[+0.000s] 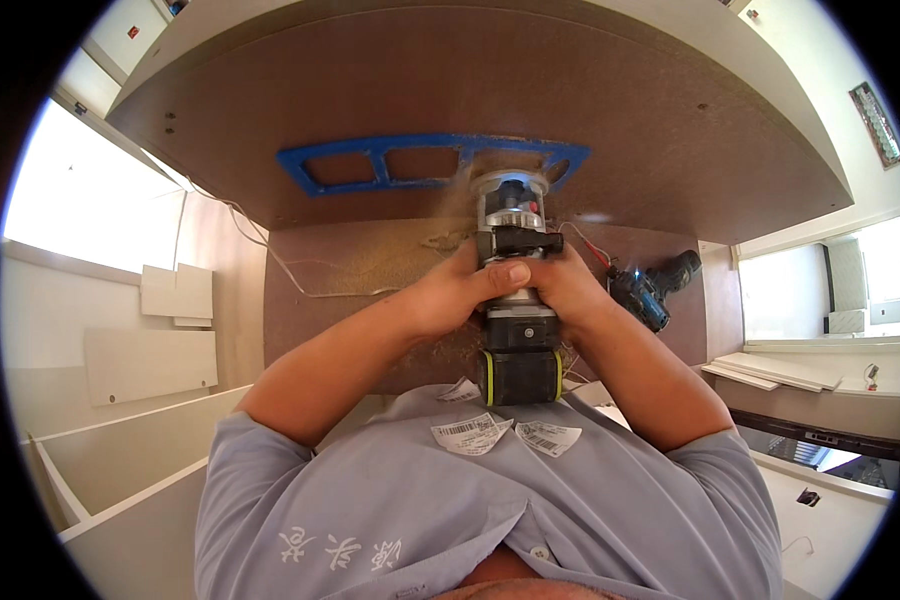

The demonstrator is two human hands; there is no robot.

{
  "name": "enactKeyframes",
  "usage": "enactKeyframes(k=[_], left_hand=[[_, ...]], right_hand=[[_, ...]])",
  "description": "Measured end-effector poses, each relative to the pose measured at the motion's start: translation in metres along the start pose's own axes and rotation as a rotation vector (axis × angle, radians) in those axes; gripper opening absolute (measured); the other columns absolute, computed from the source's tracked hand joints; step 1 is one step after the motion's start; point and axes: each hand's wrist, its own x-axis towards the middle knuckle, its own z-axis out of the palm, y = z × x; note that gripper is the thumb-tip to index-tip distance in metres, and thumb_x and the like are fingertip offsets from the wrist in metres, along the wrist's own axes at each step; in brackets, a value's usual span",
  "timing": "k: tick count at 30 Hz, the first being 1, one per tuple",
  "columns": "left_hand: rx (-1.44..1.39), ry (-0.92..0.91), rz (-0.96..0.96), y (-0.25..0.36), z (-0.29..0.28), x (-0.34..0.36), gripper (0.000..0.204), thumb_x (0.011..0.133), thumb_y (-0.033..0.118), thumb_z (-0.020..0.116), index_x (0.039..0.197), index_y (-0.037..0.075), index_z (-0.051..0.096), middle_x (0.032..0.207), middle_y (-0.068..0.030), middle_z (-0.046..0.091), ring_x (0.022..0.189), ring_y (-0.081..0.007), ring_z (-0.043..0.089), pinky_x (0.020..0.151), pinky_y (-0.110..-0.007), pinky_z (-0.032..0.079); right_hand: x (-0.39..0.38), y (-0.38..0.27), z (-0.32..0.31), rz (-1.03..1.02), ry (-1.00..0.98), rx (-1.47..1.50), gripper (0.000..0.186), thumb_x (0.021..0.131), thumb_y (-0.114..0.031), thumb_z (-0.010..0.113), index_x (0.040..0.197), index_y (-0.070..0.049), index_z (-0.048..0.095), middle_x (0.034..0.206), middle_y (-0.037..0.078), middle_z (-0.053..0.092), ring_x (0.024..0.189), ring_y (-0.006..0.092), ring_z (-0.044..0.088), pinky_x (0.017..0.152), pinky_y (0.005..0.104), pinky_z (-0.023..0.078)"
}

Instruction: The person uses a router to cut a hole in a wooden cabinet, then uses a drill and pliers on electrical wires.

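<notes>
Both my hands grip a cordless trim router (515,290) with a clear base, a silver and black body and a black battery with yellow-green edges. My left hand (470,290) wraps its left side, thumb laid across the front. On the other side my right hand (568,285) closes round the body, its fingers mostly hidden. The router's base presses against a blue template frame (375,165) with several openings, which lies flat on a brown upright panel (410,85). Dust sprays left from the base; the bit itself cannot be made out.
A cordless drill (660,290) rests on the brown surface by my right forearm. Sawdust (370,245) covers that surface below the panel. A white cable (270,250) runs at the left. Pale boards (150,365) lean at the left; more boards (780,370) lie at the right.
</notes>
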Motion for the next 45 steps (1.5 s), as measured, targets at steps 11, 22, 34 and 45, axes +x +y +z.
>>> enactKeyframes(k=[11,22,34,45], left_hand=[[-0.005,0.047,0.052,-0.011,-0.017,-0.011,0.100,0.090,0.066,0.073,0.155,-0.001,0.035,0.138,-0.0173,0.056,0.125,-0.0276,0.059,0.100,-0.043,0.054],[-0.065,0.016,0.014,-0.007,-0.028,-0.023,0.102,0.089,0.062,0.077,0.155,-0.003,0.036,0.143,-0.0167,0.056,0.131,-0.0257,0.056,0.112,-0.041,0.046],[-0.059,0.061,0.079,0.000,-0.022,-0.028,0.097,0.090,0.062,0.075,0.151,-0.005,0.041,0.138,-0.0171,0.060,0.125,-0.0252,0.061,0.107,-0.040,0.050],[-0.037,0.056,0.097,0.011,-0.019,-0.030,0.096,0.090,0.063,0.075,0.149,-0.005,0.043,0.136,-0.0164,0.060,0.125,-0.0237,0.060,0.106,-0.039,0.050]], right_hand=[[0.004,0.001,0.021,-0.010,0.010,-0.023,0.048,0.083,-0.006,0.082,0.126,0.000,0.062,0.109,0.011,0.073,0.092,0.0220,0.072,0.080,0.0395,0.061],[0.016,0.012,0.029,-0.075,0.014,-0.113,0.047,0.080,-0.008,0.082,0.123,0.000,0.064,0.109,0.011,0.073,0.095,0.0210,0.071,0.084,0.0381,0.060],[0.007,0.002,0.042,-0.095,-0.050,-0.060,0.042,0.080,-0.008,0.082,0.119,-0.001,0.067,0.105,0.009,0.073,0.093,0.0195,0.070,0.082,0.0364,0.060],[-0.004,-0.010,0.050,-0.110,-0.062,-0.047,0.034,0.081,-0.011,0.081,0.112,-0.002,0.068,0.098,0.008,0.072,0.085,0.0181,0.070,0.077,0.0359,0.060]])
